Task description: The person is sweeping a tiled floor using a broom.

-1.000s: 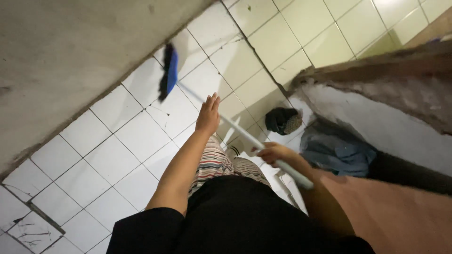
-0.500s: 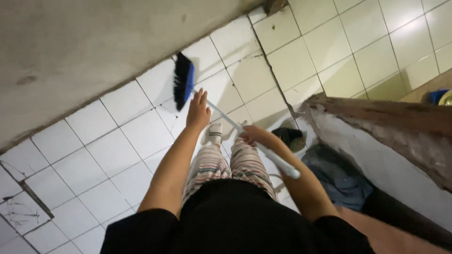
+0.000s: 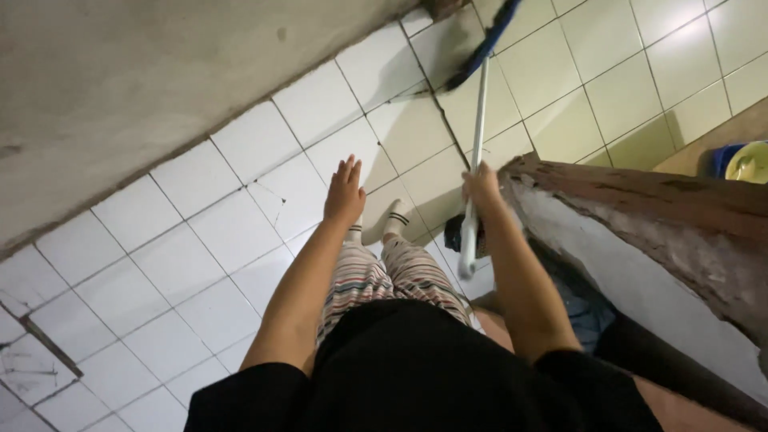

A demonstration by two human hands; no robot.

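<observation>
Since the earlier frames the left hand [image 3: 345,194] has let go of the broom [image 3: 478,96], and the blue brush head [image 3: 484,44] has swung from the bare wall on the left over to the far corner at the top of the view.

The broom now stands nearly upright in the picture, its white pole [image 3: 477,128] running from the brush head, which sits on the white floor tiles [image 3: 200,240] by the corner, down to the right hand [image 3: 481,188]. That hand is wrapped around the pole not far above its lower end, fingers closed on it. The left hand hangs free over the tiles, flat and open with fingers stretched forward, touching nothing.

Below the hands show striped trousers [image 3: 384,280] and white socks [image 3: 396,216] standing on the tiles. To the right runs a rough, low wall [image 3: 640,216] with a dark top edge; blue cloth [image 3: 580,304] lies beside its base. A grey bare wall [image 3: 160,72] fills the upper left.
</observation>
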